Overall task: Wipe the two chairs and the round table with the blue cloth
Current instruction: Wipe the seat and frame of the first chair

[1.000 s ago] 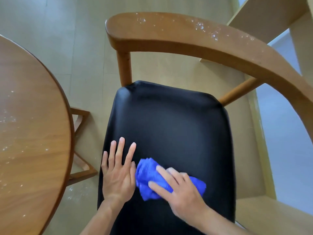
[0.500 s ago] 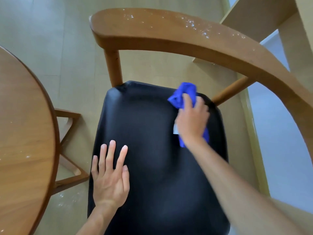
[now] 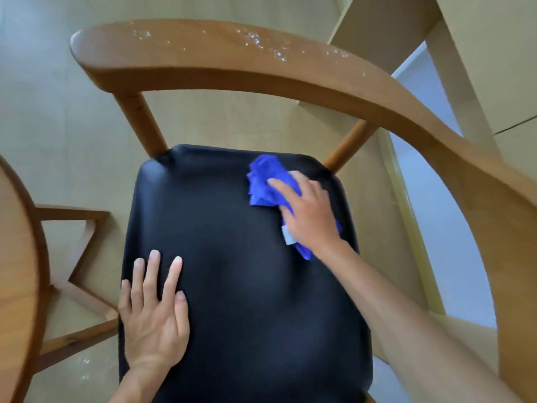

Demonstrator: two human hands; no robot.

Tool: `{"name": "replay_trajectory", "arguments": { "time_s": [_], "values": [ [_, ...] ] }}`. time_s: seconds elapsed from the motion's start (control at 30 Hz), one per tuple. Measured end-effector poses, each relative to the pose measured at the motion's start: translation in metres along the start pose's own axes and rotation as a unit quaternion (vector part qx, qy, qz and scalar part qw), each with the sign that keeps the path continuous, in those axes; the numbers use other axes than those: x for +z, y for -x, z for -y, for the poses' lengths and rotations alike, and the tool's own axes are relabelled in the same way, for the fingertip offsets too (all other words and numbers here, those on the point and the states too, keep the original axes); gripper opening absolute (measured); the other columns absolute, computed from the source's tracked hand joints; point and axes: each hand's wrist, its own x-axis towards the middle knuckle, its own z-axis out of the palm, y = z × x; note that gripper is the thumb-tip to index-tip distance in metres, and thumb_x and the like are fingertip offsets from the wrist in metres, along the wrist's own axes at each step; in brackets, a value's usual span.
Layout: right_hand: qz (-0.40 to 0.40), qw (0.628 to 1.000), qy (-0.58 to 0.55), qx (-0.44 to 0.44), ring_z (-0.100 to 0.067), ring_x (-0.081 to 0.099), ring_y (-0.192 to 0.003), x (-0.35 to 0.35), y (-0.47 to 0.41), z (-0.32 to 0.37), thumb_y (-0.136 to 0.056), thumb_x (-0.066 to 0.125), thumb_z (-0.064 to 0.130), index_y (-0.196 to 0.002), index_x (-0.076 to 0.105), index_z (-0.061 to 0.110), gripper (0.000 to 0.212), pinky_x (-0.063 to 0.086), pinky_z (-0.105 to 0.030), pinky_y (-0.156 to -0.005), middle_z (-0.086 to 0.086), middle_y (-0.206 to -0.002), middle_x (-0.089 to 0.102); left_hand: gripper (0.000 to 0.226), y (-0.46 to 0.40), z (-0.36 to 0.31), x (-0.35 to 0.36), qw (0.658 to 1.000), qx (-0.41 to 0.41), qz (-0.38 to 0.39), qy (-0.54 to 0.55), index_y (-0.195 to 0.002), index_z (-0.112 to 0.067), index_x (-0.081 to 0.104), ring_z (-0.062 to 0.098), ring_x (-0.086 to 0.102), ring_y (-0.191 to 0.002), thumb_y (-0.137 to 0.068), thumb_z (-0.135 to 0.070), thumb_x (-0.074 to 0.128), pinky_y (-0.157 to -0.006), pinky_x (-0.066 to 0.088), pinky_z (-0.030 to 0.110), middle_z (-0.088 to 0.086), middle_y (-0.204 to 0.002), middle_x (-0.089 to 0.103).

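A wooden chair with a black padded seat [image 3: 232, 242] fills the view. Its curved backrest [image 3: 232, 62] carries white specks on top. The crumpled blue cloth [image 3: 266, 184] lies on the seat's far right corner, with a white tag showing by the wrist. My right hand [image 3: 308, 213] presses down on the cloth with fingers spread over it. My left hand [image 3: 154, 312] rests flat on the seat's near left edge, fingers straight. The round wooden table [image 3: 17, 271] shows only its rim at the left edge.
Wooden base bars [image 3: 78, 286] of the table stand on the pale floor between table and chair, with white specks on the floor near them. A light wooden shelf unit [image 3: 465, 53] rises at the back right, close behind the chair.
My right hand has swept the cloth from the seat's near middle to its far right corner and now slides it slightly leftward. My left hand stays flat on the seat.
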Motion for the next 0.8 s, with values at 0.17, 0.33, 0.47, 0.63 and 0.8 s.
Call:
{"name": "replay_trajectory", "arguments": {
  "time_s": [0.17, 0.33, 0.47, 0.63, 0.8],
  "values": [
    [-0.050, 0.964, 0.009, 0.261, -0.042, 0.052, -0.100, -0.012, 0.030, -0.034, -0.086, 0.061, 0.009, -0.129, 0.056, 0.015, 0.044, 0.040, -0.045, -0.088, -0.017, -0.126, 0.053, 0.056, 0.000, -0.002, -0.002, 1.000, 0.006, -0.009, -0.001, -0.145, -0.020, 0.035, 0.030, 0.015, -0.146, -0.090, -0.029, 0.028, -0.117, 0.008, 0.048, 0.009, -0.158, 0.022],
    [-0.104, 0.979, -0.009, 0.177, -0.035, 0.051, -0.079, 0.023, 0.014, 0.102, -0.072, 0.067, 0.015, -0.115, 0.061, 0.023, 0.044, 0.032, -0.038, -0.066, -0.013, -0.114, 0.055, 0.056, 0.000, -0.002, -0.001, 1.000, 0.006, -0.018, -0.009, -0.145, -0.018, 0.036, 0.031, 0.015, -0.147, -0.090, -0.029, 0.028, -0.117, 0.009, 0.049, 0.011, -0.157, 0.022],
    [0.014, 0.997, -0.046, -0.060, -0.031, 0.050, -0.083, 0.038, 0.029, 0.177, -0.081, 0.045, 0.011, -0.118, 0.064, 0.024, 0.044, 0.034, -0.038, -0.067, -0.015, -0.123, 0.057, 0.053, 0.002, 0.000, 0.003, 0.999, 0.021, -0.032, -0.007, -0.135, -0.008, 0.046, 0.035, 0.019, -0.144, -0.090, -0.028, 0.028, -0.115, 0.013, 0.051, 0.017, -0.154, 0.028],
    [0.088, 0.954, 0.002, -0.288, -0.034, 0.054, -0.098, 0.003, 0.077, 0.042, -0.077, 0.056, 0.007, -0.132, 0.051, 0.029, 0.060, 0.038, -0.037, -0.073, -0.015, -0.138, 0.048, 0.054, 0.001, 0.000, 0.001, 1.000, 0.009, -0.030, 0.001, -0.140, -0.013, 0.042, 0.032, 0.016, -0.146, -0.090, -0.028, 0.029, -0.117, 0.006, 0.046, 0.012, -0.157, 0.023],
    [0.078, 0.990, 0.025, -0.119, -0.039, 0.051, -0.111, -0.033, 0.062, -0.083, -0.082, 0.053, 0.016, -0.133, 0.044, 0.026, 0.052, 0.045, -0.045, -0.092, -0.017, -0.137, 0.044, 0.056, 0.001, -0.001, -0.001, 1.000, 0.010, -0.025, 0.001, -0.145, -0.019, 0.035, 0.029, 0.013, -0.147, -0.091, -0.029, 0.029, -0.118, 0.004, 0.045, 0.010, -0.158, 0.020]
  ]
}}
